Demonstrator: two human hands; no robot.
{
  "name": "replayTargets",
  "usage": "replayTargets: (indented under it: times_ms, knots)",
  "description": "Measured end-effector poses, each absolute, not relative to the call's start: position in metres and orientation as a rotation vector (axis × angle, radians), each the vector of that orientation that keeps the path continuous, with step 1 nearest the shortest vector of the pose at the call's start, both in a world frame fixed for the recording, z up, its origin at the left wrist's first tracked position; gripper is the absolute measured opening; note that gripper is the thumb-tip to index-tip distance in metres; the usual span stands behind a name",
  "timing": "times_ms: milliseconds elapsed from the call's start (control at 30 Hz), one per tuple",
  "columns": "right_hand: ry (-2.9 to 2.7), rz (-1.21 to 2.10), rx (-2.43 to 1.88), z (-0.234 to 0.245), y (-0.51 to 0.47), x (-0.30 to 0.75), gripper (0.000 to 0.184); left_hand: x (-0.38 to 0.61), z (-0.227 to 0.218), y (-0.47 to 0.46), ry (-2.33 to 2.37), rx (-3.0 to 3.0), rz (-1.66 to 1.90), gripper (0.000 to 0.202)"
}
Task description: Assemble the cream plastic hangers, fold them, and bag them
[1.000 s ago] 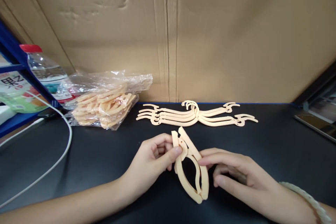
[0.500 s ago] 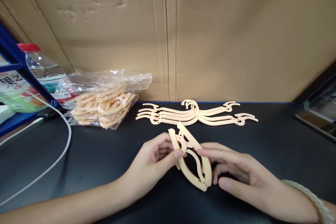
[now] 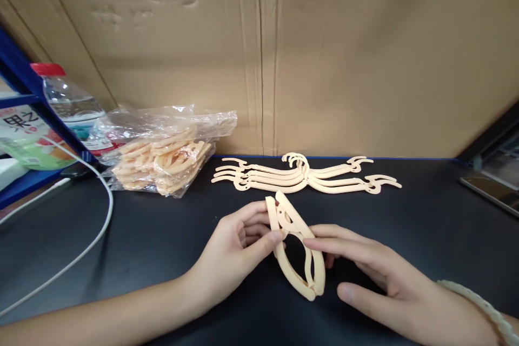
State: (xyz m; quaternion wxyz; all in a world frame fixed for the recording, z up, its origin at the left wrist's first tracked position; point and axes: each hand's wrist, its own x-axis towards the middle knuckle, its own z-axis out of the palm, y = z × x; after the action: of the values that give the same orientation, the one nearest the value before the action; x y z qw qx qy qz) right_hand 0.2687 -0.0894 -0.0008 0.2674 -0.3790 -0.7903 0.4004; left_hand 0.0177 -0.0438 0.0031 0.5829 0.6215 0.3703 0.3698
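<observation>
A cream folding clothes hanger [image 3: 319,275], its two arms folded down together, is held upright above the black table. My left hand [image 3: 243,240] is closed on its left arm, thumb in front and the other fingers behind. My right hand [image 3: 373,270] takes the right arm between the index fingertip in front and fingers partly hidden behind. The right thumb stands apart from the hanger. Behind it, several unfolded cream hangers [image 3: 275,181] lie side by side with their hooks together.
A clear plastic bag [image 3: 162,159] of folded cream hangers lies at the back left. Near it are a red-capped bottle [image 3: 73,100], a blue shelf [image 3: 51,121] and a white cable [image 3: 107,216]. A cardboard wall [image 3: 344,65] closes off the back; a dark-framed object [image 3: 492,130] stands right.
The inner hook part of the hanger has swung closer in line with its right arm. My right fingers have straightened a little, and the view has shifted slightly.
</observation>
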Motion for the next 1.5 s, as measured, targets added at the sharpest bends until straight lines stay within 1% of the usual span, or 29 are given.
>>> replayTargets:
  times_ms: [167, 233, 433, 533, 633, 800, 1000, 1267, 1500]
  knots:
    - [-2.29, 0.821, -1.116, -0.003, -0.091, 0.267, 0.051, 0.018, -0.003, -0.041, 0.888, 1.38, 0.951, 0.047]
    - [-2.346, 0.737, -1.114, -0.002, -0.09, 0.265, 0.051, 0.018, -0.004, -0.041, 0.903, 1.392, 0.996, 0.051]
    - [-2.581, 0.451, -1.212, -0.002, -0.089, 0.263, 0.056, 0.017, -0.006, -0.042, 0.882, 1.619, 0.967, 0.039]
    - [-2.645, 0.365, -1.246, -0.002, -0.089, 0.263, 0.058, 0.016, -0.007, -0.042, 0.852, 1.809, 0.948, 0.038]
    - [-2.674, 0.318, -1.249, -0.001, -0.089, 0.263, 0.06, 0.016, -0.004, -0.044, 0.838, 1.958, 0.905, 0.038]
    - [-2.685, 0.292, -1.242, -0.001, -0.087, 0.265, 0.062, 0.014, 0.001, -0.05, 0.826, 2.18, 0.789, 0.03]
    - [-2.693, 0.304, -1.257, -0.001, -0.082, 0.269, 0.063, 0.011, -0.001, -0.052, 0.743, 2.416, 0.659, 0.04]
    - [-2.704, 0.276, -1.266, -0.004, -0.082, 0.271, 0.066, 0.011, -0.004, -0.052, 0.835, 2.466, 0.608, 0.035]
    - [-2.669, 0.266, -1.238, -0.003, -0.081, 0.271, 0.064, 0.011, -0.001, -0.054, 0.843, 2.463, 0.598, 0.038]
